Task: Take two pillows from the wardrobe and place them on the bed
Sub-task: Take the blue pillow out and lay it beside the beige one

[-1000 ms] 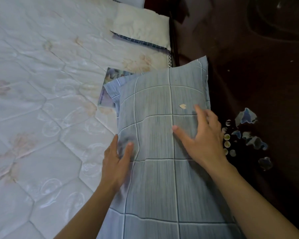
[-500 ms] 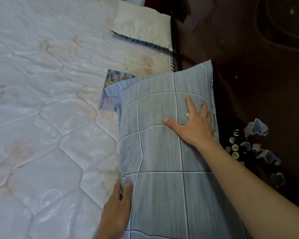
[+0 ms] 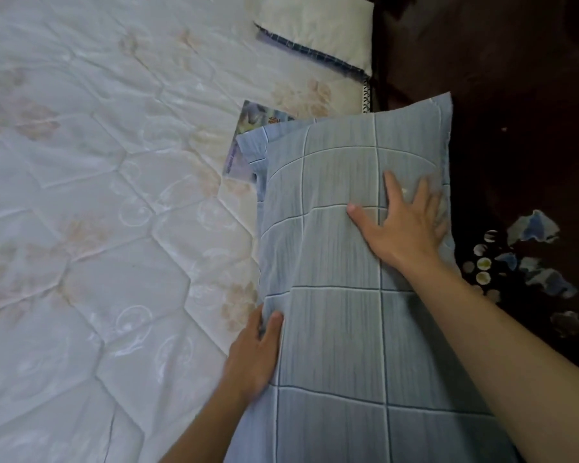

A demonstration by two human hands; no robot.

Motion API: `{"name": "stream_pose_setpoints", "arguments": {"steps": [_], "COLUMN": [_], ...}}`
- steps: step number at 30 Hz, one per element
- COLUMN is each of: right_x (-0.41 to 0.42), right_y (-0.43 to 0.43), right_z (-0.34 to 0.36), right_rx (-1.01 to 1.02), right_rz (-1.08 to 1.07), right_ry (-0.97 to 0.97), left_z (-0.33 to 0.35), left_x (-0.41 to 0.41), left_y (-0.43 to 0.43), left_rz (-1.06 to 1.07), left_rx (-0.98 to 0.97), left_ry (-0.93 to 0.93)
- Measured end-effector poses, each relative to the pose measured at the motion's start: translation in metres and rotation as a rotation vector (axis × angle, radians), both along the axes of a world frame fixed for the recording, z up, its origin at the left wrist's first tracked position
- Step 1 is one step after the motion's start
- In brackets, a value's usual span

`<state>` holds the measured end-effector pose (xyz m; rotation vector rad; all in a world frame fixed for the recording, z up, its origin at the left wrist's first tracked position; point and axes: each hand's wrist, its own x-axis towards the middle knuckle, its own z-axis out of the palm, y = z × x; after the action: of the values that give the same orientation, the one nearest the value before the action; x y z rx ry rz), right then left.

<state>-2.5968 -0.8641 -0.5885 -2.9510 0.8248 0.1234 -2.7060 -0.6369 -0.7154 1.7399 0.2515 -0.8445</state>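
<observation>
A blue-grey checked pillow (image 3: pixel 341 248) lies along the right edge of the bed (image 3: pixel 114 212), a quilted white mattress. A second, cream pillow with a dark blue trim (image 3: pixel 318 28) rests at the bed's far right corner. My right hand (image 3: pixel 405 222) lies flat on the upper right part of the blue pillow, fingers spread. My left hand (image 3: pixel 253 352) pinches the pillow's left edge lower down, thumb on top and fingers tucked under the fabric.
A printed label (image 3: pixel 248 138) shows on the mattress just beyond the blue pillow. To the right of the bed is a dark maroon floor covering (image 3: pixel 515 128) with blue and white flower shapes (image 3: pixel 528 262).
My left hand slid down the pillow's left edge toward me and now grips it. My right hand moved up and right, then pressed flat near the pillow's far end.
</observation>
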Motion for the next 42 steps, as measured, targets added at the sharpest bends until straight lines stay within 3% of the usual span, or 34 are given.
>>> {"name": "stream_pose_setpoints", "arguments": {"steps": [8,12,19,24,30,38,42], "right_x": [-0.046,-0.084,-0.091,-0.125,-0.192,-0.209,-0.209], "right_y": [0.021,0.035,0.029,0.026,0.028,0.058,0.072], "right_z": [0.014,0.009,0.005,0.018,0.02,0.042,0.048], "right_rx": [-0.034,-0.12,0.0,0.079,0.107,0.189,0.203], "right_rz": [-0.028,-0.033,-0.017,-0.08,-0.222,-0.516,-0.653], "right_ry": [0.082,0.113,0.108,-0.111,-0.151,-0.138,-0.145], "left_z": [-0.002,-0.005,0.008,0.013,0.045,0.131,0.161], "left_x": [-0.009,-0.032,-0.067,-0.051,0.007,0.098,0.147], "left_y": [0.004,0.009,-0.006,0.017,0.025,0.007,-0.005], "left_rz": [0.049,0.105,0.149,0.094,-0.053,-0.577,-0.833], "left_rx": [-0.007,0.13,0.021,0.087,0.154,0.201,0.18], "left_ry": [-0.06,-0.061,0.058,0.037,-0.26,-0.681,-0.996]}}
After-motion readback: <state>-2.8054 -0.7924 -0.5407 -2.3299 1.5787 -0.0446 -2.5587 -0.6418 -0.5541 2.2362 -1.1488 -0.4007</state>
